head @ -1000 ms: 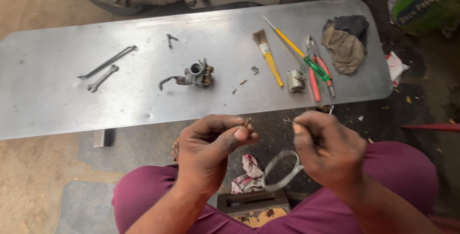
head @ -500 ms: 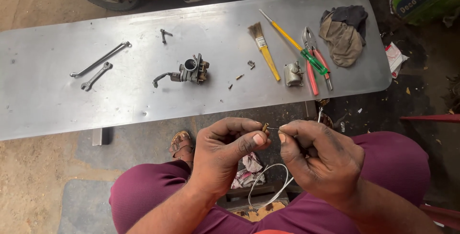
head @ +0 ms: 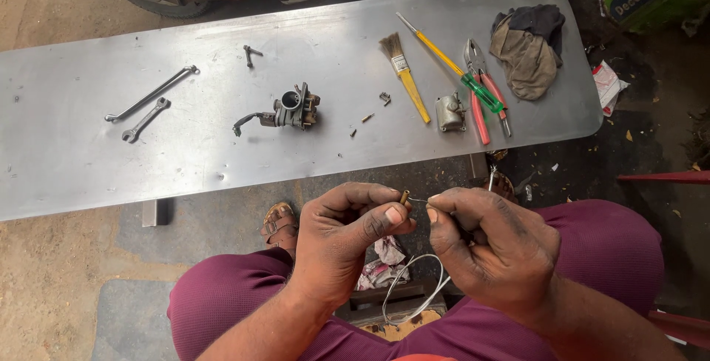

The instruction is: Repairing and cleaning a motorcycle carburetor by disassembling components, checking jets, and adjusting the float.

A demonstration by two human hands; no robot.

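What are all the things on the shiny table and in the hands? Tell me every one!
metal table: 1, silver, across the view
wrenches: 2, silver, table's left
carburetor: 1, grey, table's middle
bent bolt: 1, dark, behind carburetor
small loose parts: several, brassy and dark, right of carburetor
brush: 1, yellow handle, right of middle
metal cup part: 1, grey, beside brush
screwdriver: 1, yellow shaft, green handle
pliers: 1, red grips, beside screwdriver
rags: bundle, tan and dark, table's right
left hand: pinches small brass piece
right hand: holds thin wire, grey, looping down
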